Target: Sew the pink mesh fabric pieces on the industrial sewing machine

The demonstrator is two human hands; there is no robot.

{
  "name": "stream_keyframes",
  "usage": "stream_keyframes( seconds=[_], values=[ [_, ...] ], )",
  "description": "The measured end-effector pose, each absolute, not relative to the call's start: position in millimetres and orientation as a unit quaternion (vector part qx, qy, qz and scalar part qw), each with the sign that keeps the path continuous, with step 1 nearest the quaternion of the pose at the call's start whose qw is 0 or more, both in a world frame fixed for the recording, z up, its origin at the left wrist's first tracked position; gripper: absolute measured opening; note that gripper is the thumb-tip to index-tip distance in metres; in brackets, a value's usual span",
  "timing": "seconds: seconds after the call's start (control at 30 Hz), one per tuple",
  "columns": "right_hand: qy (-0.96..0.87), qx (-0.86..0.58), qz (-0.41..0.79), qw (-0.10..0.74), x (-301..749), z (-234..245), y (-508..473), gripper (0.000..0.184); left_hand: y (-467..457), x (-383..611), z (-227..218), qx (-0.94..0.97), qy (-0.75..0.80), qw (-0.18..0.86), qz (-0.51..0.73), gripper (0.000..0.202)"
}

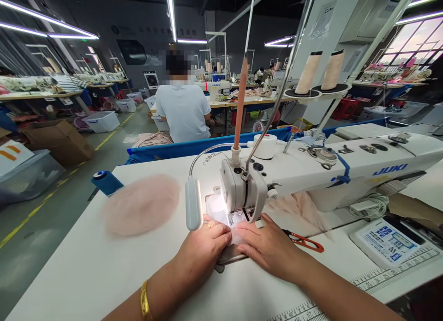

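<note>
At the needle of a white sewing machine (245,187), a small piece of sheer pale fabric (237,238) lies under the presser foot. My left hand (207,240) is closed at the fabric's left side, its fingers curled and thumb tucked in against it. From the right, my right hand (265,242) rests on the same fabric with its fingers stretched out flat and thumb apart. Part of the fabric is hidden beneath both hands. A lit grey lamp (194,205) hangs just above my left fingers. Red-handled thread snips (306,242) lie right of my right hand.
A round sheer pink piece (143,205) and a blue thread cone (106,182) lie on the white table (79,265) at left. A labelled box (387,240), coiled cable (368,205) and ruler markings (367,279) are at right. A person (183,104) sits ahead, back turned.
</note>
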State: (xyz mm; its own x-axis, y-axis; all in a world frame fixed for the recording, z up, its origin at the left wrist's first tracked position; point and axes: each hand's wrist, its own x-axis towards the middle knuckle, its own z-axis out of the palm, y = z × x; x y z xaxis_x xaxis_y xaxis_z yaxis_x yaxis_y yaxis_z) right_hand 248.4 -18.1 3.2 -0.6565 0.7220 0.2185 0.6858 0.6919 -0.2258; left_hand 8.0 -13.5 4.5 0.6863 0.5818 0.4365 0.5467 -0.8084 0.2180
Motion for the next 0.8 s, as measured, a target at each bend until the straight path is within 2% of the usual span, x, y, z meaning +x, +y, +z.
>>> stream_keyframes(
  seconds=[0.4, 0.5, 0.67, 0.8],
  values=[
    [-0.887, -0.434, 0.052, 0.15, 245, 2, -13, 0.032, -2, 6, 1, 0.912, 0.331, -0.02, 0.241, 0.031],
    [-0.887, -0.435, 0.054, 0.149, 244, 8, -13, 0.027, -1, 6, 0, 0.91, 0.332, -0.02, 0.247, 0.029],
    [-0.886, -0.44, 0.048, 0.137, 244, 11, -14, 0.033, -1, 4, 0, 0.898, 0.356, -0.001, 0.257, 0.024],
    [-0.891, -0.418, 0.022, 0.176, 250, 7, -13, 0.032, -5, 4, 8, 0.881, 0.43, 0.01, 0.198, 0.016]
  ],
)
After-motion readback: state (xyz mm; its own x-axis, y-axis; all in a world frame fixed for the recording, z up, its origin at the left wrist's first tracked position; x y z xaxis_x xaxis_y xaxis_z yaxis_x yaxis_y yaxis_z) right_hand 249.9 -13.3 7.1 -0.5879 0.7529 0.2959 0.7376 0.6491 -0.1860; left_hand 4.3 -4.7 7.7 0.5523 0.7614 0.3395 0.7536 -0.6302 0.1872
